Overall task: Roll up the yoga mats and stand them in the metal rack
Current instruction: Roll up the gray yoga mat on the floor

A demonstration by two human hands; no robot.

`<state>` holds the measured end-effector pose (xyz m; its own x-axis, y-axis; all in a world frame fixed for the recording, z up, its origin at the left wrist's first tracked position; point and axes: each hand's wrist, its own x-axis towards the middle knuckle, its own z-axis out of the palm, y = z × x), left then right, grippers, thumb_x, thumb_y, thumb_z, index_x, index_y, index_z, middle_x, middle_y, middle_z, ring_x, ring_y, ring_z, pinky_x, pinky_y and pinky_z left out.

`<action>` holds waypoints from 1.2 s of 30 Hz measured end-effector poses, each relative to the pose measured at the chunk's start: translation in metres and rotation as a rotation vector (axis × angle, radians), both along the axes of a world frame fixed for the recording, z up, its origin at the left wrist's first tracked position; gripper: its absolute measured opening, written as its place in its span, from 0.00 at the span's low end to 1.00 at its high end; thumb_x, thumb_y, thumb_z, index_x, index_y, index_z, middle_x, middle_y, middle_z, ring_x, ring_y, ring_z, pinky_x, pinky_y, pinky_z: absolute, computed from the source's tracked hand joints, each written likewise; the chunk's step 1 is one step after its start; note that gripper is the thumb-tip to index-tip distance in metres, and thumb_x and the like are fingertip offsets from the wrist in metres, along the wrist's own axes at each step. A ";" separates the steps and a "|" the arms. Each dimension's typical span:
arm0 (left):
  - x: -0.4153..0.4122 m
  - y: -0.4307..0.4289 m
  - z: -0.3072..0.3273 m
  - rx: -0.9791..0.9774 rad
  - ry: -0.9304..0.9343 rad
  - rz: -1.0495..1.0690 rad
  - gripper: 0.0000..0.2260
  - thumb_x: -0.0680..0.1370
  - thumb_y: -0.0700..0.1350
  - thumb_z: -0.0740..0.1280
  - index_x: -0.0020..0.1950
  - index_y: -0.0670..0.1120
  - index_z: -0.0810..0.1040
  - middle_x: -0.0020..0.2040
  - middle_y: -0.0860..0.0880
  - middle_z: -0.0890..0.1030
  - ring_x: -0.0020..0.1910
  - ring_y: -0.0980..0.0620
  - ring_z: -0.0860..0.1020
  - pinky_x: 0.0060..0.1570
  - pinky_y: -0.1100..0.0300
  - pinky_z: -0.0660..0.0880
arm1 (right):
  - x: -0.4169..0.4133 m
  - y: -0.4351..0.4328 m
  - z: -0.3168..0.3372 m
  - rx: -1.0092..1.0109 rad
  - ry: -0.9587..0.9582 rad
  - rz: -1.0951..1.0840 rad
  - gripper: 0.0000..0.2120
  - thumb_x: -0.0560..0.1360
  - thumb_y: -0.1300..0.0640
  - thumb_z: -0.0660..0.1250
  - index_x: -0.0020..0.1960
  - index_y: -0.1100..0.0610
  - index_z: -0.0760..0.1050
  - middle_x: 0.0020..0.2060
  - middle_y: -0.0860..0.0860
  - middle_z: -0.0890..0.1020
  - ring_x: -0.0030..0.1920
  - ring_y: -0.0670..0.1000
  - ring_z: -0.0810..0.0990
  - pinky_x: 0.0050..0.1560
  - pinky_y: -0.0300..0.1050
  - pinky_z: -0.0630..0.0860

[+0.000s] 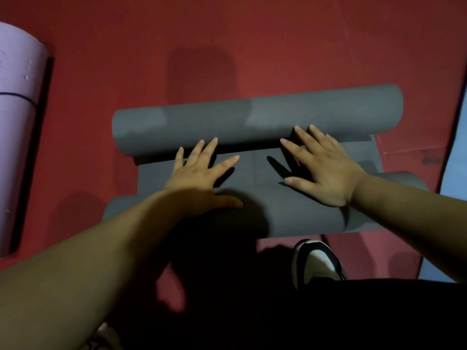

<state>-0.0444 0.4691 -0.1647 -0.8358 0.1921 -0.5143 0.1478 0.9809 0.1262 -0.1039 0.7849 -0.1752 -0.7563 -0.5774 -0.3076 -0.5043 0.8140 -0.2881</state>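
The grey yoga mat [252, 117] lies across the middle of the frame on the red floor [278, 46]. Its far end is wound into a fat roll, and a flat stretch runs back toward the lower centre. The left hand [199, 175] and right hand [326, 170] rest flat on that stretch with fingers spread and straight, fingertips at the roll, gripping nothing. The near edge seems to curl up too, though the dim light makes that hard to tell. The foam looks light, soft and springy, likely to unwind if released, so palms pushing evenly near both ends should keep the roll tight and square. A rolled purple mat [17, 122] lies at the left edge.
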 end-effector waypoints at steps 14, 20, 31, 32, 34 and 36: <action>0.024 0.014 -0.006 0.059 0.160 0.193 0.39 0.72 0.79 0.39 0.81 0.66 0.37 0.84 0.54 0.40 0.83 0.47 0.40 0.78 0.39 0.44 | -0.014 -0.008 0.011 0.015 0.111 -0.061 0.40 0.77 0.26 0.47 0.83 0.44 0.51 0.83 0.56 0.52 0.82 0.63 0.49 0.78 0.66 0.56; 0.001 0.012 -0.005 0.048 0.079 0.252 0.36 0.76 0.76 0.48 0.82 0.66 0.44 0.84 0.52 0.40 0.83 0.48 0.40 0.80 0.41 0.43 | 0.042 -0.002 0.010 0.019 0.161 -0.051 0.39 0.79 0.27 0.48 0.79 0.51 0.65 0.72 0.58 0.72 0.71 0.62 0.72 0.68 0.61 0.70; -0.022 0.009 -0.003 0.085 0.146 0.273 0.33 0.80 0.71 0.53 0.83 0.61 0.53 0.85 0.48 0.45 0.83 0.45 0.47 0.80 0.43 0.48 | 0.011 -0.011 0.010 0.074 0.112 -0.058 0.45 0.73 0.20 0.44 0.83 0.42 0.42 0.83 0.55 0.49 0.83 0.58 0.46 0.80 0.64 0.51; -0.024 0.009 -0.003 0.086 0.147 0.271 0.33 0.80 0.71 0.53 0.83 0.61 0.53 0.85 0.49 0.45 0.83 0.45 0.47 0.80 0.43 0.48 | 0.008 -0.012 0.010 0.069 0.107 -0.064 0.46 0.73 0.20 0.44 0.83 0.42 0.41 0.83 0.55 0.48 0.83 0.58 0.46 0.80 0.64 0.50; -0.029 0.008 -0.001 0.084 0.147 0.276 0.32 0.80 0.70 0.52 0.83 0.61 0.54 0.85 0.49 0.45 0.83 0.45 0.47 0.80 0.42 0.48 | 0.001 -0.013 0.010 0.056 0.088 -0.078 0.46 0.73 0.19 0.44 0.83 0.41 0.40 0.83 0.55 0.48 0.83 0.57 0.45 0.80 0.64 0.50; -0.031 0.007 0.001 0.079 0.149 0.279 0.33 0.80 0.71 0.52 0.83 0.61 0.53 0.85 0.50 0.44 0.83 0.45 0.47 0.80 0.41 0.48 | -0.006 -0.014 0.010 0.052 0.074 -0.087 0.46 0.72 0.19 0.43 0.83 0.41 0.39 0.83 0.54 0.47 0.83 0.57 0.44 0.80 0.64 0.49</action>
